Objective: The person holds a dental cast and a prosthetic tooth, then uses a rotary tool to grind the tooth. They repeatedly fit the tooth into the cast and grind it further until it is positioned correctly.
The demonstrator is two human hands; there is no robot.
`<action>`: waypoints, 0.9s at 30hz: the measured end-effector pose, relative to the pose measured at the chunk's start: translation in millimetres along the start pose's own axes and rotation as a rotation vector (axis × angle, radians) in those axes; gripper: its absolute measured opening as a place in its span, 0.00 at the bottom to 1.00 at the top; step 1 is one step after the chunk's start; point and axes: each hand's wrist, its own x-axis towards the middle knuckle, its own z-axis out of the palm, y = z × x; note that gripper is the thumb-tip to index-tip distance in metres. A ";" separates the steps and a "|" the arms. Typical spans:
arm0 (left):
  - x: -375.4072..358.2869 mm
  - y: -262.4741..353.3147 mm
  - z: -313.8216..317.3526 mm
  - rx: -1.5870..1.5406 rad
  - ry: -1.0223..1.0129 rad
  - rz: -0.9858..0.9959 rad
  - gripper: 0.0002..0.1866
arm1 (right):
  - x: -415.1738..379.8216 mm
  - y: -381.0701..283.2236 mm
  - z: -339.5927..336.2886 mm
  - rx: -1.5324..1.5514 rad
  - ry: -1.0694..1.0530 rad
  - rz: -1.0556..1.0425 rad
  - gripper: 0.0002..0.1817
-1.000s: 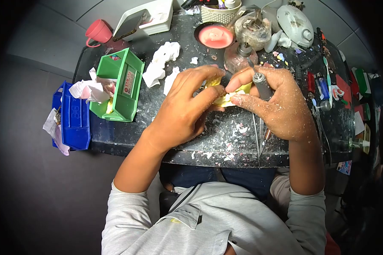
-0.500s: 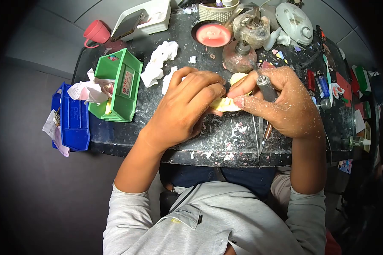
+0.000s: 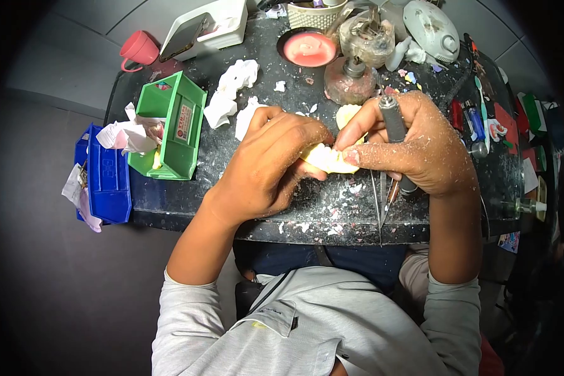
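Over the work table, my left hand (image 3: 266,160) is closed around a pale yellow dental cast (image 3: 327,159) with a row of teeth. My right hand (image 3: 423,150) has its thumb and fingertips against the cast's right end. A dark grey rotary handpiece (image 3: 392,119) is tucked across that same hand, passing behind the thumb. Just beyond the fingers lies another yellow cast piece (image 3: 346,114), partly hidden. Metal tweezers (image 3: 380,210) and a slim brown-handled tool lie below my right hand. White shavings cling to that hand.
A green bin (image 3: 185,135) and a blue bin (image 3: 109,178) stand left, with crumpled tissue (image 3: 222,103) nearby. At the back are a dish of pink wax (image 3: 309,49), a glass spirit lamp (image 3: 349,81) and a white tray (image 3: 222,34). A toothbrush (image 3: 481,103) and lighter (image 3: 474,122) lie right.
The cast has turned slightly and shows more of its toothed face. My right hand has shifted a little, with the handpiece standing more upright in it. The view has moved slightly.
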 end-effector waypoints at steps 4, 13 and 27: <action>0.0 -0.3 2.0 -0.028 0.044 0.002 0.17 | 1.5 3.6 -0.9 0.035 -0.019 -0.003 0.10; 0.3 -4.2 3.0 0.104 0.120 0.128 0.22 | 0.7 5.1 0.2 0.184 -0.035 -0.045 0.18; 0.4 -2.1 5.4 -0.006 0.180 0.144 0.26 | -4.8 2.6 6.3 -0.109 0.101 -0.188 0.19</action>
